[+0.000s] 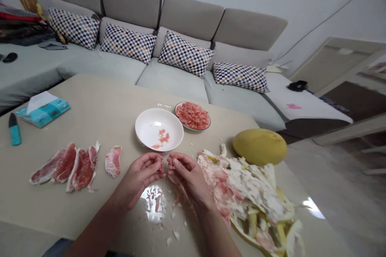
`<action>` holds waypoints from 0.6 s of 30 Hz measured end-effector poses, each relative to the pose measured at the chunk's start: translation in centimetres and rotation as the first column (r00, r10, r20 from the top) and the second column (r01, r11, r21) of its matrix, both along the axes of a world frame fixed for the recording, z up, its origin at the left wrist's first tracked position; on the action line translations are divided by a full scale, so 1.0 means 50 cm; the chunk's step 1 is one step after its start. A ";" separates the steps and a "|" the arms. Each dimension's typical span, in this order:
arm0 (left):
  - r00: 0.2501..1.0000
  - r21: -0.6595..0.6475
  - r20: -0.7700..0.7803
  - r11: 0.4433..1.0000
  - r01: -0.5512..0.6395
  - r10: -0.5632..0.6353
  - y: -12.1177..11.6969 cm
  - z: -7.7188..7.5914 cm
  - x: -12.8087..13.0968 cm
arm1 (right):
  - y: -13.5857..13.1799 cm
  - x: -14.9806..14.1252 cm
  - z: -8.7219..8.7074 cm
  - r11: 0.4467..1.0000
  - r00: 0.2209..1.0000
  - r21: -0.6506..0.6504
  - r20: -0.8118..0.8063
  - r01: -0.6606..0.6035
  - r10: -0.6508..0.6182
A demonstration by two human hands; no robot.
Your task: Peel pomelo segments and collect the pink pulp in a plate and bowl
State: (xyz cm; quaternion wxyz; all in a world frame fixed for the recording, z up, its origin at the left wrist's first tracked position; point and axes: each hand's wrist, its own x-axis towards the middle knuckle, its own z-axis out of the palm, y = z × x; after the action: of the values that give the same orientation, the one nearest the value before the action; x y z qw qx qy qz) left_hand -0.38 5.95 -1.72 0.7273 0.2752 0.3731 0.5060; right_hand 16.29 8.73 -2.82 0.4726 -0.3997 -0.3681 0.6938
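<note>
My left hand (138,178) and my right hand (188,176) are close together just below a white bowl (159,129), their fingertips meeting over a small piece of pink pomelo flesh (161,166). Both hands seem to pinch this piece. A few pink bits lie in the bowl. Behind it, a small plate (192,115) is heaped with pink pulp. Peeled pomelo segments (64,166) lie left of my hands. A pile of pale pith and peel (244,192) sits against my right hand, and a whole yellow pomelo (259,146) is beyond it.
The beige table (90,96) is scattered with white scraps near my hands. A teal-handled knife (14,129) and a tissue pack (42,109) lie at the far left. Beyond the table's far edge stands a grey sofa (171,82) with checkered cushions.
</note>
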 end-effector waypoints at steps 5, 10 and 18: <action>0.994 -0.006 -0.107 1.000 0.011 -0.012 -0.001 0.005 0.007 | -0.002 -0.003 -0.001 0.999 1.000 0.026 -0.006 -0.022 0.022; 0.967 0.029 -0.253 0.999 -0.014 0.021 0.001 -0.001 0.012 | -0.002 -0.014 -0.004 0.996 0.997 0.048 -0.016 -0.073 0.073; 0.943 0.133 -0.329 0.991 -0.016 0.060 0.007 -0.006 0.014 | -0.002 -0.020 -0.017 0.994 0.996 0.059 0.032 -0.087 0.086</action>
State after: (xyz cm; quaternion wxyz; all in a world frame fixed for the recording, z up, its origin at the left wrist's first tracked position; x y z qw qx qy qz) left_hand 0.33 6.29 -1.99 0.6250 0.3953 0.4622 0.4894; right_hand 15.29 8.60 -3.69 0.4484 -0.3793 -0.4127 0.6962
